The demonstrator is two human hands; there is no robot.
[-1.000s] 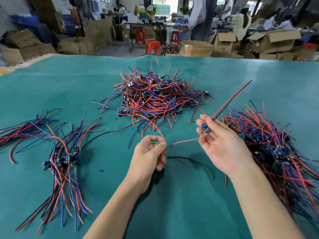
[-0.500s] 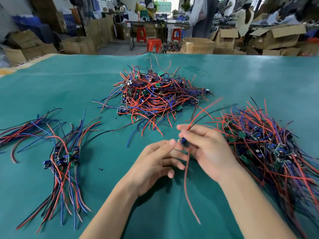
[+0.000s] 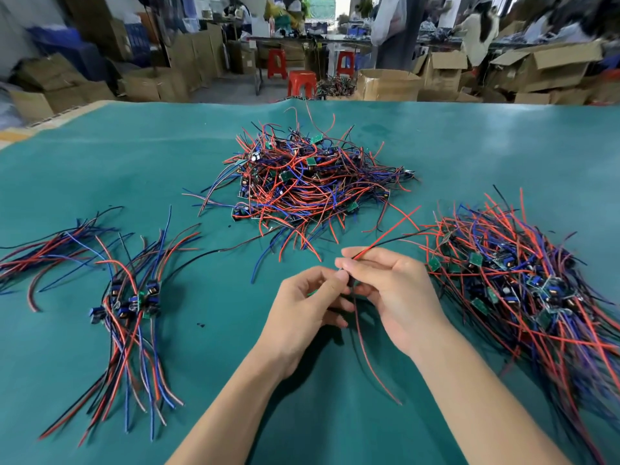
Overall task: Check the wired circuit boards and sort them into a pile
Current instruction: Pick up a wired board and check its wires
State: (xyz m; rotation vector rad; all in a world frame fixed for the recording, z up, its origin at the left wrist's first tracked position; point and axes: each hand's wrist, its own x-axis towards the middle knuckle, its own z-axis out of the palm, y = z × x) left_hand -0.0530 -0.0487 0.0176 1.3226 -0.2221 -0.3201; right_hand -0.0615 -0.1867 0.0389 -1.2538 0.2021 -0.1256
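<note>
Both hands meet at the middle of the green mat [image 3: 436,142] around one small wired circuit board [image 3: 349,280], mostly hidden by fingers. My right hand [image 3: 392,290] pinches the board and its red and black wires, which run up to the right and hang down below. My left hand [image 3: 305,303] has its fingers curled on the board's left side. A tangled heap of wired boards [image 3: 308,182] lies behind the hands. A second heap [image 3: 523,283] lies on the right. A neat bunch of boards [image 3: 134,300] with straightened wires lies on the left.
Loose red, blue and black wires [image 3: 50,253] lie at the far left. Beyond the mat's far edge stand cardboard boxes [image 3: 385,83], red stools [image 3: 302,82] and people at work benches.
My hands came together at the centre. The right hand brought the board in from the right, and the left hand rose to take hold of its other side. One wire pair now hangs downward.
</note>
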